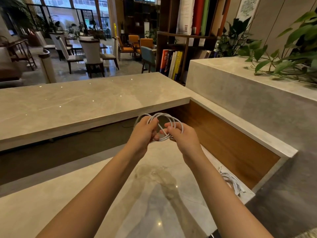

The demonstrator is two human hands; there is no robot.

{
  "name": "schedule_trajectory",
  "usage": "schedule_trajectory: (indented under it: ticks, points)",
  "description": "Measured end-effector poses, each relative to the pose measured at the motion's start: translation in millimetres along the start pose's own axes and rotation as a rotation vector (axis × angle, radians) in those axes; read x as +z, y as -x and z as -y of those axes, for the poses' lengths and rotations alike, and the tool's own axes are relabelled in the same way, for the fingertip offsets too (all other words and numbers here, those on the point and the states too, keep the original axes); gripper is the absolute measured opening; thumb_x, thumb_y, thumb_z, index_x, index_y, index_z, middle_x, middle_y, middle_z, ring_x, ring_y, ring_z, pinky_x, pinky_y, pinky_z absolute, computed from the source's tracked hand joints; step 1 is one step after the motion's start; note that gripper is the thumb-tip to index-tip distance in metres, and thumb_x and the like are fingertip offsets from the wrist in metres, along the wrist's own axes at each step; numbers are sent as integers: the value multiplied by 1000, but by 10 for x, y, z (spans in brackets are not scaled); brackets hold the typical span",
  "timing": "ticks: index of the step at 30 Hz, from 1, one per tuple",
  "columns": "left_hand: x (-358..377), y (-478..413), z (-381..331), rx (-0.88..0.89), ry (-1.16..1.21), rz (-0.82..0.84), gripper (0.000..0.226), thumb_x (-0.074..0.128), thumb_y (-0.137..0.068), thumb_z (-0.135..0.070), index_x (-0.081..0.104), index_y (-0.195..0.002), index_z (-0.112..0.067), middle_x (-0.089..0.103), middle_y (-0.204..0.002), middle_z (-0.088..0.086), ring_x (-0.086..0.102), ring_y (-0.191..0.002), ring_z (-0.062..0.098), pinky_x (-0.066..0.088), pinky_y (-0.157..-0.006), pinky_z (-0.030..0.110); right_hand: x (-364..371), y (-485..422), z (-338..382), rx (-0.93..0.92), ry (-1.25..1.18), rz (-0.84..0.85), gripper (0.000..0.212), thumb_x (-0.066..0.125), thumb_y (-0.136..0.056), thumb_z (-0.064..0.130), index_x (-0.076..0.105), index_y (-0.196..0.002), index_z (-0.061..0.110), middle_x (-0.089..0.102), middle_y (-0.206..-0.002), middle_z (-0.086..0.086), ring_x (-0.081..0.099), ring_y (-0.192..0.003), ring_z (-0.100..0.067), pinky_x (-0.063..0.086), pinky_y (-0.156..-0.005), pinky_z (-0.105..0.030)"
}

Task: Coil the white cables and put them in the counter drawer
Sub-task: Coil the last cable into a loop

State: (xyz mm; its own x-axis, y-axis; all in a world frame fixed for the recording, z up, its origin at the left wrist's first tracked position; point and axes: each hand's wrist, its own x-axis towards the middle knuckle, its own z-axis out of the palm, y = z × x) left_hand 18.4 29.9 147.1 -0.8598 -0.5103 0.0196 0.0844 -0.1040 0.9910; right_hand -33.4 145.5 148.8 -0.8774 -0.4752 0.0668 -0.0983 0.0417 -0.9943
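A white cable (163,115) wound in several loops hangs in the air between my two hands, above the far edge of the lower marble counter (137,194). My left hand (145,132) grips the loops on their left side. My right hand (183,134) pinches the loops on their right, thumb on top. A second white cable (231,182) lies bundled on the counter's right edge, below my right forearm. No drawer shows in this view.
A raised marble ledge (85,103) runs across in front. A wooden back panel (231,143) and a grey stone block (257,103) with a leafy plant (291,54) close off the right. Chairs and bookshelves stand beyond.
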Motion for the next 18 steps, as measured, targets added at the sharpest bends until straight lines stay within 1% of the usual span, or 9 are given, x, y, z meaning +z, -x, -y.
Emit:
schedule_trajectory:
  ticks: [2,4,6,9,12,14,16,17,18]
  points:
    - [37,-7,38,27,-99,-92,18,39,-99,-20,54,-102,-11,49,-69,3,46,-56,10,43,-54,23,10,25,-32,9,-56,-7,11,55,-92,20,66,-92,19,72,-82,1,65,-85,-12,46,-71,-21]
    - [50,-29,61,21,-104,-106,19,39,-99,-21,55,-105,-11,59,-82,7,55,-66,13,48,-58,23,-6,43,-70,79,-200,26,13,56,-92,18,68,-90,17,71,-82,-1,65,-84,-13,47,-74,-24]
    - [59,-54,71,-60,49,-39,18,42,-98,-18,58,-100,-10,65,-86,6,60,-71,15,51,-64,25,-57,28,-114,186,-370,71,15,56,-90,16,68,-84,12,70,-81,-5,63,-83,-16,46,-76,-29]
    - [64,-57,73,-194,381,67,17,44,-96,-11,59,-90,-5,62,-71,5,60,-67,16,53,-67,25,-135,-39,-181,327,-500,89,20,54,-89,14,63,-73,10,65,-83,-10,59,-82,-19,44,-77,-32]
    - [62,-9,86,-310,663,207,18,43,-94,-10,56,-82,-4,53,-54,4,53,-56,16,45,-74,28,-174,-92,-246,385,-503,30,18,55,-87,10,62,-71,9,60,-75,-7,55,-75,-17,43,-72,-30]
    - [53,32,90,-354,732,319,25,39,-96,-14,53,-77,-5,45,-53,2,45,-49,14,42,-73,29,-185,-105,-287,430,-524,19,9,56,-83,7,61,-75,7,59,-75,-7,55,-74,-18,43,-69,-31]
    - [19,44,102,-374,748,384,28,37,-96,-20,50,-76,-6,41,-52,0,39,-43,11,42,-70,29,-175,-114,-318,450,-519,32,8,57,-81,7,60,-74,7,58,-73,-8,54,-73,-19,44,-69,-32]
    - [5,41,103,-380,745,389,27,39,-95,-22,50,-75,-7,39,-50,-1,36,-41,10,42,-66,28,-167,-118,-327,438,-437,31,11,57,-81,9,60,-71,8,57,-72,-8,53,-74,-19,45,-69,-32]
    - [-9,35,102,-379,719,380,27,41,-93,-22,51,-73,-8,37,-48,-2,34,-38,9,41,-62,26,-160,-121,-334,398,-278,28,12,57,-81,11,62,-70,8,57,-73,-7,52,-75,-19,45,-70,-35]
